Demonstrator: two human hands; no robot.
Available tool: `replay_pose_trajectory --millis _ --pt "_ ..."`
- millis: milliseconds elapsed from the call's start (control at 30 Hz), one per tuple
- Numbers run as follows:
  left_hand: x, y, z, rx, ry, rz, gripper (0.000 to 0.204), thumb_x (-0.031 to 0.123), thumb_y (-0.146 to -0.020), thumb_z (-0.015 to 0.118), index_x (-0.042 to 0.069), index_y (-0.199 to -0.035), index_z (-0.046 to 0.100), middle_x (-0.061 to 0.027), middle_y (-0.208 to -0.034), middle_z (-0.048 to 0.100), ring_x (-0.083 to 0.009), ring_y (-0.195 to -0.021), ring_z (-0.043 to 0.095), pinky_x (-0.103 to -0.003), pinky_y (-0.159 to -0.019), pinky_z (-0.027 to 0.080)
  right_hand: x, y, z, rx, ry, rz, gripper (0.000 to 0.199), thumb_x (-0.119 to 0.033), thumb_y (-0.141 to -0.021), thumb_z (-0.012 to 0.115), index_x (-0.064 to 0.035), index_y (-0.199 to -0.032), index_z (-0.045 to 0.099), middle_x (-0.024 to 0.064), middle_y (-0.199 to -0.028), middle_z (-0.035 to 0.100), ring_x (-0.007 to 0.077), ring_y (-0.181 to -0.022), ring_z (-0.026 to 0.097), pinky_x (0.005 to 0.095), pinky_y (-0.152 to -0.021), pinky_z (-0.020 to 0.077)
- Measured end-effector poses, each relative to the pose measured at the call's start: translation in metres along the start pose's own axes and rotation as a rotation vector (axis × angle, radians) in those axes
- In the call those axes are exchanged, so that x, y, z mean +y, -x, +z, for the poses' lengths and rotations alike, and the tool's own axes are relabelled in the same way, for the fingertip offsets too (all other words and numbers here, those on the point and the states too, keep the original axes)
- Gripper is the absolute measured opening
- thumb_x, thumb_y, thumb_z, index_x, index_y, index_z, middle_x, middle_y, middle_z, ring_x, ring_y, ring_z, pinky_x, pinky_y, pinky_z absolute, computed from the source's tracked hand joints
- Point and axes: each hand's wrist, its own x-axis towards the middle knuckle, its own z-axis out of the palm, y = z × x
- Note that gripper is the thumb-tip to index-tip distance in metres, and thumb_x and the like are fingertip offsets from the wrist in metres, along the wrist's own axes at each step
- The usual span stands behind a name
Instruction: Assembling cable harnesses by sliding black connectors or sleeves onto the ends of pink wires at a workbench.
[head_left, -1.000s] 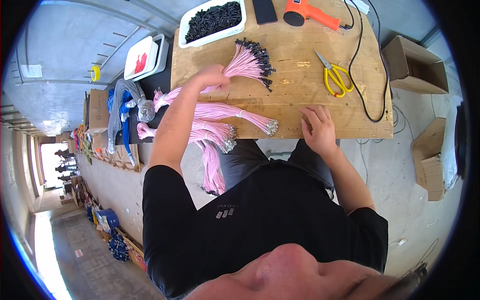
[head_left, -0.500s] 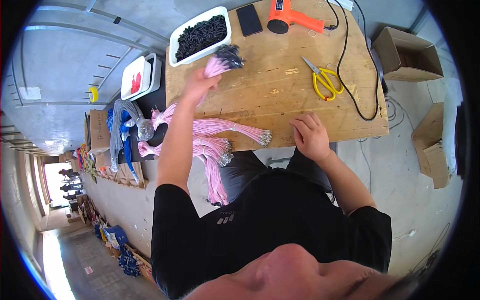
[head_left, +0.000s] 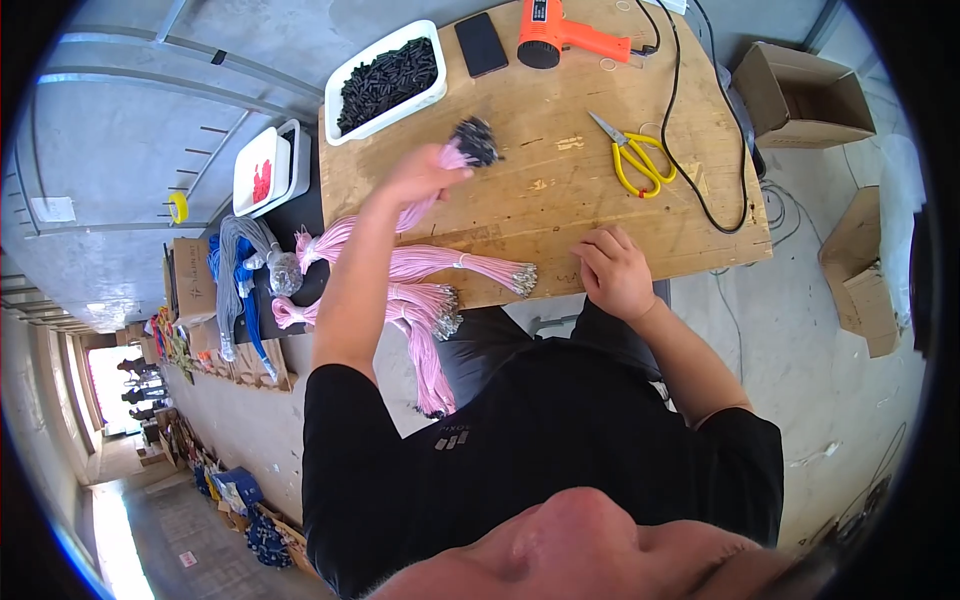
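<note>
Over the left half of the wooden table, my left hand [head_left: 420, 182] is closed round a bundle of pink wires [head_left: 455, 158]. The bundle's black-sleeved ends [head_left: 474, 142] stick out past my fingers, pointing to the far right. My right hand [head_left: 615, 275] rests at the table's near edge, fingers loosely curled together, with nothing seen in it. More tied pink wire bundles [head_left: 440, 261] with silvery ends lie near my left forearm, one of them hanging over the near edge.
A white tray of black tubes [head_left: 388, 90] stands far left beside a phone [head_left: 481, 45]. An orange heat gun [head_left: 570, 38], yellow-handled scissors [head_left: 636, 160] and a black cord [head_left: 672, 130] lie on the right. Further left are red pieces [head_left: 262, 180] in a tray and grey cables [head_left: 238, 260].
My left hand has come slightly nearer, and the bundle's black ends now tilt more to the right. My right hand keeps its place at the edge. The view has shifted slightly.
</note>
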Motion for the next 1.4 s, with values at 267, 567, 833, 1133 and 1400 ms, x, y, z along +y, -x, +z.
replay_pose_trajectory --millis 267,567,833,1133,1400 --pt "-0.016 0.013 0.027 -0.038 -0.117 -0.048 0.025 0.023 -0.085 0.081 0.006 -0.099 0.069 -0.0015 -0.075 0.066 -0.0118 -0.062 0.063 -0.029 -0.059 0.052 -0.003 -0.004 -0.001 -0.01 -0.005 0.0 0.022 -0.001 -0.074 0.069 -0.0063 -0.095 0.069 0.0076 -0.098 0.064 0.0282 -0.093 0.062 0.0391 -0.081 0.053" --pt "-0.021 0.048 0.019 0.132 -0.04 0.162 0.031 0.027 -0.08 0.087 0.004 -0.087 0.067 -0.0002 -0.067 0.061 -0.0099 -0.059 0.054 -0.029 -0.059 0.047 -0.004 -0.003 0.003 -0.025 0.039 0.02 0.023 -0.002 -0.072 0.068 -0.0069 -0.095 0.069 0.0076 -0.098 0.064 0.0282 -0.093 0.061 0.039 -0.082 0.0522" --pt "-0.061 0.084 0.041 0.417 0.129 0.498 0.028 0.014 -0.076 0.089 0.003 -0.097 0.074 -0.0036 -0.082 0.073 -0.0059 -0.072 0.058 -0.027 -0.066 0.051 -0.011 -0.007 0.005 -0.078 0.1 -0.002 0.026 -0.002 -0.071 0.068 -0.0074 -0.096 0.069 0.0079 -0.098 0.065 0.0289 -0.093 0.062 0.04 -0.081 0.0518" --pt "-0.079 0.078 0.044 0.541 0.039 0.906 0.026 0.014 -0.063 0.085 0.004 -0.082 0.069 -0.0111 -0.066 0.058 -0.0303 -0.059 0.058 -0.038 -0.054 0.042 -0.012 -0.015 0.013 -0.087 0.136 0.008 0.029 0.001 -0.069 0.068 -0.0069 -0.097 0.069 0.0085 -0.098 0.064 0.0303 -0.094 0.063 0.0413 -0.081 0.0518" --pt "-0.074 0.073 0.041 0.56 -0.017 0.985 0.022 0.016 -0.064 0.082 0.004 -0.076 0.067 -0.0087 -0.064 0.057 -0.0295 -0.056 0.057 -0.039 -0.051 0.04 -0.011 -0.016 0.018 -0.113 0.156 0.008 0.03 0.002 -0.069 0.067 -0.007 -0.097 0.069 0.0081 -0.098 0.064 0.03 -0.093 0.063 0.0413 -0.08 0.0515"
